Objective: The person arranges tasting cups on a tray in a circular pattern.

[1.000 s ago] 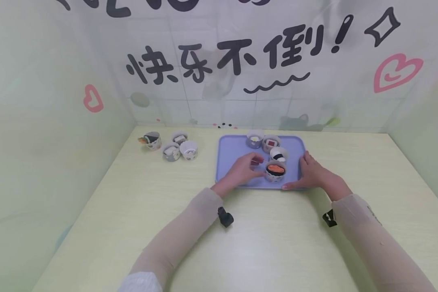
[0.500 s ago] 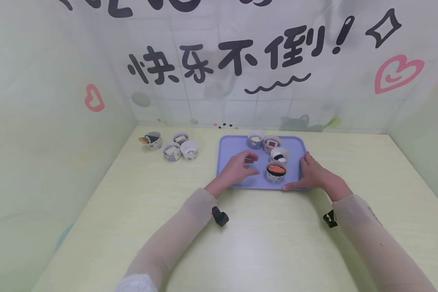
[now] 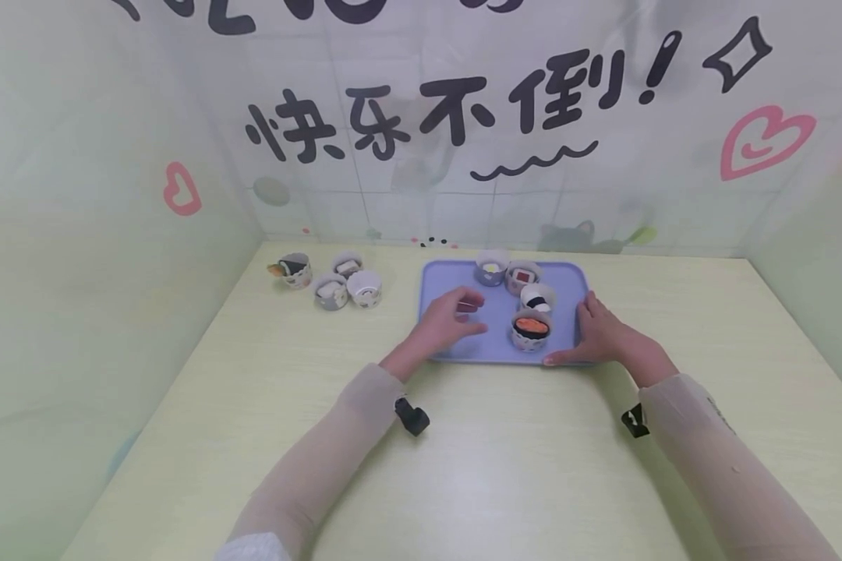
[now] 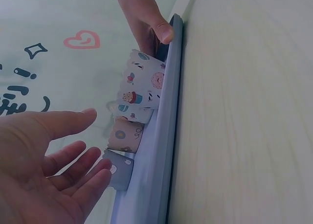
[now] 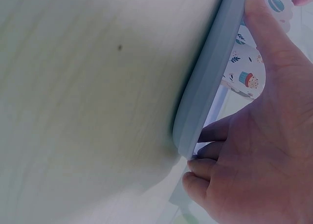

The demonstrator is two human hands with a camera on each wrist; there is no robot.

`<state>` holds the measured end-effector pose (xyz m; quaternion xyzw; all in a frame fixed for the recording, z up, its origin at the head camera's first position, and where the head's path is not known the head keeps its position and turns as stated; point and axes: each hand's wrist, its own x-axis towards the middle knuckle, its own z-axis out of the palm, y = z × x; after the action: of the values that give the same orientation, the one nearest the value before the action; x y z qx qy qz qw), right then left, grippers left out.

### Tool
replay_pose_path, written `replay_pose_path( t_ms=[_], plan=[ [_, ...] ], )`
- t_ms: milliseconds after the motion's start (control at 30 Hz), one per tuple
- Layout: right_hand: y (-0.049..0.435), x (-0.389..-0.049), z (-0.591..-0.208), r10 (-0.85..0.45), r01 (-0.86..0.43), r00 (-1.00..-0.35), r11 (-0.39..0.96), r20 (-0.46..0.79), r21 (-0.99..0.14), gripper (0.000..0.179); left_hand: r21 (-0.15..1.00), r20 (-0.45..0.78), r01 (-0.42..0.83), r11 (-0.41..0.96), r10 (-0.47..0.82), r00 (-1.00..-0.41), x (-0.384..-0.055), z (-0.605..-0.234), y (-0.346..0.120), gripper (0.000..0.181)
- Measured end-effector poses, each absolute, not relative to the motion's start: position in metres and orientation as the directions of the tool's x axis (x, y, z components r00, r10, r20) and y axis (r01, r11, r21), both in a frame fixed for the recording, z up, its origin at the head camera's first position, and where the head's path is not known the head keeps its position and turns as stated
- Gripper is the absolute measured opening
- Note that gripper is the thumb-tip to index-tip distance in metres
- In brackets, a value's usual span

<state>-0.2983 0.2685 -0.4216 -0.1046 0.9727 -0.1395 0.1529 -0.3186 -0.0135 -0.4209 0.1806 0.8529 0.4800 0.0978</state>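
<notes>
My left hand hovers over the lavender tray, fingers loosely bent and nothing in them. To its right stands a patterned paper cup holding a toy sushi piece with an orange top and black wrap. Behind that cup, touching or nearly so, come a cup with a white piece banded in black, one with a red-centred piece and one with a yellow-and-white piece. My right hand holds the tray's front right corner, thumb along the front rim, fingertips over the side rim.
At the back left of the table is a cluster of several more paper cups, among them a cup with a black-wrapped piece and a white cup. A printed sheet hangs behind the table.
My left hand has drawn away leftward from the cup with the orange-topped sushi, leaving a gap. The right hand has stayed on the tray, and the cups stand where they were.
</notes>
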Motion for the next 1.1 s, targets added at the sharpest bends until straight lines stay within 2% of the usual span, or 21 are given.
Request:
replay_pose_path(
  t_ms=[767, 1100],
  plan=[
    [0.271, -0.299, -0.422, -0.232, -0.149, -0.932, 0.946, -0.280, -0.289, 0.140, 0.848, 0.048, 0.213, 0.485, 0.331, -0.942, -0.319, -0.413, -0.056, 0.048],
    [0.270, -0.299, -0.423, -0.237, -0.151, -0.930, 0.943, -0.282, -0.297, 0.139, 0.857, 0.038, 0.174, 0.486, 0.276, -0.961, -0.322, -0.412, -0.082, 0.050]
  ],
)
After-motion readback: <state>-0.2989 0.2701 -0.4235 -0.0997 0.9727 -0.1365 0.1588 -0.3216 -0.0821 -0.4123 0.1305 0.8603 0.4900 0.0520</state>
